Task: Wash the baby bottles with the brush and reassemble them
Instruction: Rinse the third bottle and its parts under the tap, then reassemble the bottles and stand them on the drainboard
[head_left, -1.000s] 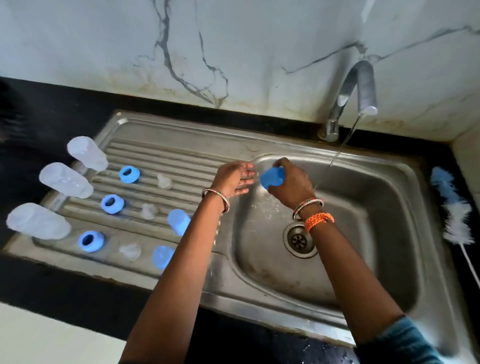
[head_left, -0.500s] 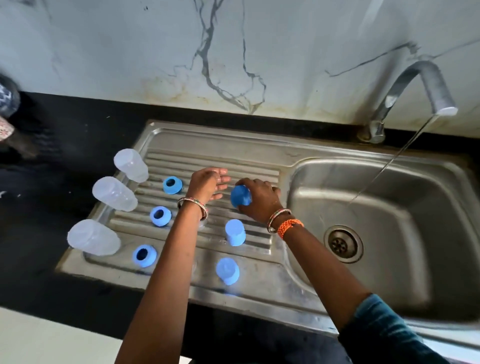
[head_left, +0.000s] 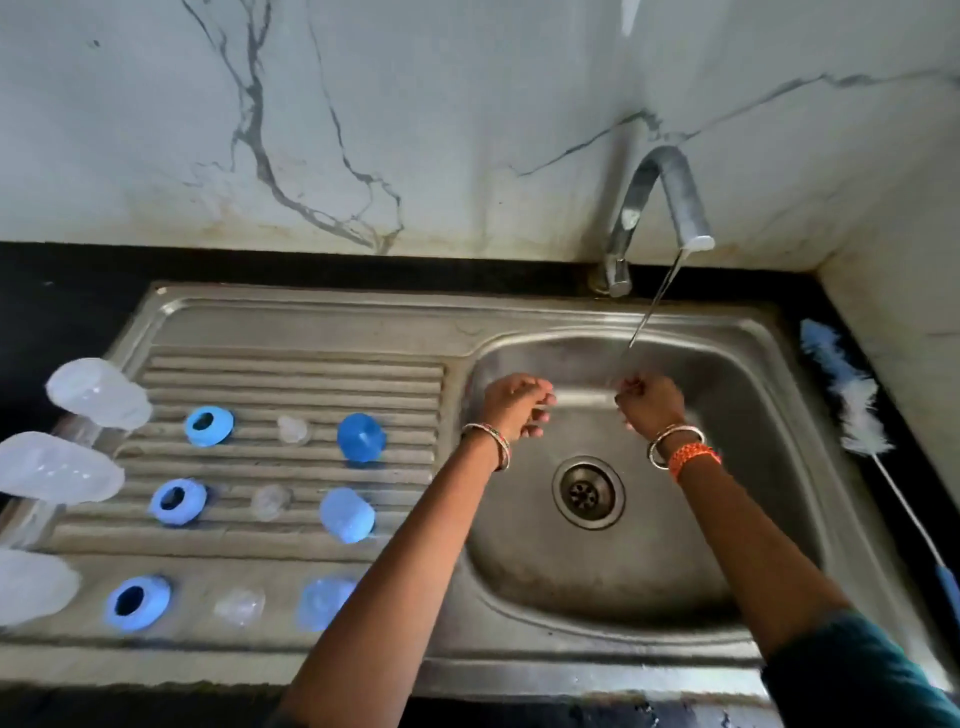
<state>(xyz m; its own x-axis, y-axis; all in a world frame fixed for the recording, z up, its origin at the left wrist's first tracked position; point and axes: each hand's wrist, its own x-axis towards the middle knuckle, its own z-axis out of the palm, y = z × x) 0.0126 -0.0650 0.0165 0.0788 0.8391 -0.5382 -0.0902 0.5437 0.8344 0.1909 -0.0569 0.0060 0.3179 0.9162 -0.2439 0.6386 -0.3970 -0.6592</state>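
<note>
Steel drainboard (head_left: 291, 374) carries three bottles (head_left: 98, 392), rings (head_left: 209, 426), teats (head_left: 293, 429) and caps (head_left: 361, 437) apart, none reassembled; brush (head_left: 852, 400) lies right of basin; left hand (head_left: 514, 402) loose and right hand (head_left: 649, 402) curled, both empty, under tap (head_left: 670, 197).

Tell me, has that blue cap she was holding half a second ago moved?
Yes. The blue cap now stands on the drainboard, in the row farthest from the person, and the right hand is over the basin under the tap.
</note>
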